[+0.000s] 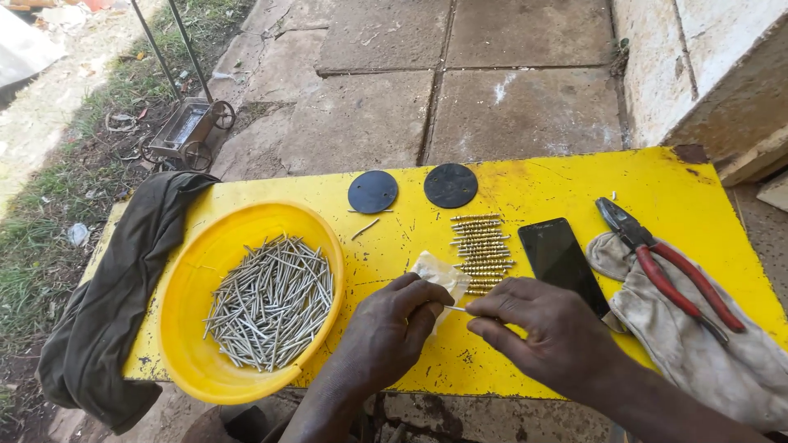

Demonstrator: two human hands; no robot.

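A yellow table [533, 184] bears a yellow bowl [193, 271] of grey nails [271, 303] at nine o'clock, two black discs [372, 192] at twelve, red-handled pliers [669, 267] at three.

Bare tabletop [533, 184] lies open between the yellow bowl [189, 328] and the phone [562, 258] (screws [483, 250] crowd its middle).

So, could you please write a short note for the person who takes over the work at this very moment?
Left hand: holds a small white cloth pad and one end of a thin metal nail.
Right hand: pinches the nail's other end.
Things: round yellow plastic bowl holds the grey nails. A row of golden wrapped nails lies by the black phone. Red-handled pliers rest on a grey glove.
Done: about a dozen golden pieces laid out.
Left: many plain nails in the bowl.
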